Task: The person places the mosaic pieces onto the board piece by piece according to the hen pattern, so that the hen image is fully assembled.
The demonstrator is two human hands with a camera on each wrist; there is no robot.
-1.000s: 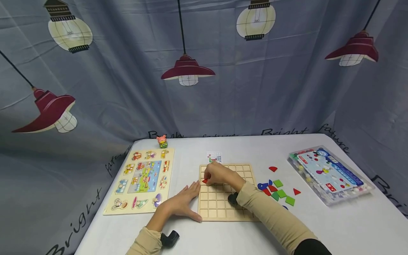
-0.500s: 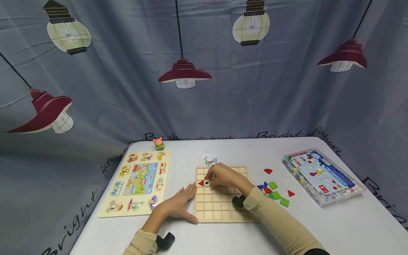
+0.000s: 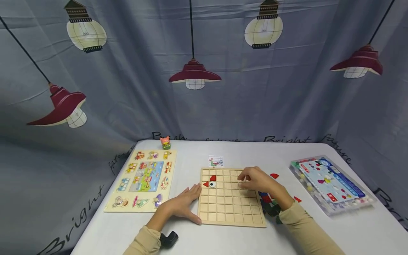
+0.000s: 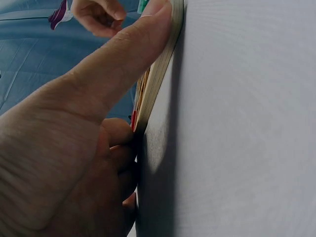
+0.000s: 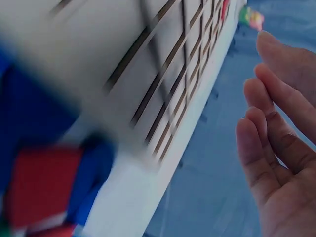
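Left hand [image 3: 181, 205] flat against grid board [image 3: 231, 212] edge; right hand [image 3: 258, 180] hovers, empty.

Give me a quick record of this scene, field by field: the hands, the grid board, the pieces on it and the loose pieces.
left hand: flat against left edge of the grid board
right hand: empty, fingers relaxed, above the board's right side
placed pieces: two red, one white with an eye, upper-left cells
loose pieces: red, blue, green, right of board
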